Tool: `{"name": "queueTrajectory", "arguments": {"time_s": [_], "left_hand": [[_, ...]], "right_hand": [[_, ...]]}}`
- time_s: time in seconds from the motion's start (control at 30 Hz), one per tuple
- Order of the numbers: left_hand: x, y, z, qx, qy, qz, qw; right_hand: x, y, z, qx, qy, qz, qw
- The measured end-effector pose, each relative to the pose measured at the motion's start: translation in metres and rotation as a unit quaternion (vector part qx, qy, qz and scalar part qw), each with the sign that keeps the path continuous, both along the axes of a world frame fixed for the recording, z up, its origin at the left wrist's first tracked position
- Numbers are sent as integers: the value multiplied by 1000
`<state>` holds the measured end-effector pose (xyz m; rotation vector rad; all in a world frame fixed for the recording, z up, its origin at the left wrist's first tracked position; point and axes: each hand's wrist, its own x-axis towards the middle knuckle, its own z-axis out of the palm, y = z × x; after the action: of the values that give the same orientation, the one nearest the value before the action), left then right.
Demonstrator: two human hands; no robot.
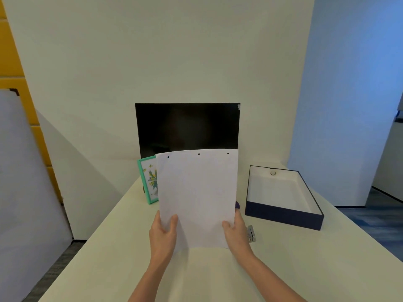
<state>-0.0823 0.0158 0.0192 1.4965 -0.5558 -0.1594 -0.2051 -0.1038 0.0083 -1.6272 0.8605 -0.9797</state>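
Note:
I hold a stack of white paper (197, 192) upright above the white table (109, 247), with three punched holes along its top edge. My left hand (163, 234) grips its lower left edge, thumb on the front. My right hand (236, 233) grips the lower right edge the same way. The sheets hide part of what stands behind them.
A dark monitor (187, 127) stands at the back against the wall. A teal picture frame (148, 182) leans behind the paper on the left. An open dark blue box (283, 215) with a white inside lies to the right. A small metal stapler (251, 233) sits by my right hand.

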Motion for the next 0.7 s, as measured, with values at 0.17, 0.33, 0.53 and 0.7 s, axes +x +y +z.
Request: {"name": "queueTrajectory", "arguments": {"time_s": [0.17,0.33,0.53,0.7], "left_hand": [[-9,-32,26,32,-54,-19,998],[-31,-100,57,118,-89,-100,984],[-58,-192,49,270,-206,-179,923],[-65,-267,35,309,-260,-185,896]], "right_hand": [[-20,-31,16,-39,2,-65,997],[-59,-98,36,13,51,-116,992],[-104,-170,50,17,84,-195,977],[-118,-235,53,1,158,-250,955]]}}
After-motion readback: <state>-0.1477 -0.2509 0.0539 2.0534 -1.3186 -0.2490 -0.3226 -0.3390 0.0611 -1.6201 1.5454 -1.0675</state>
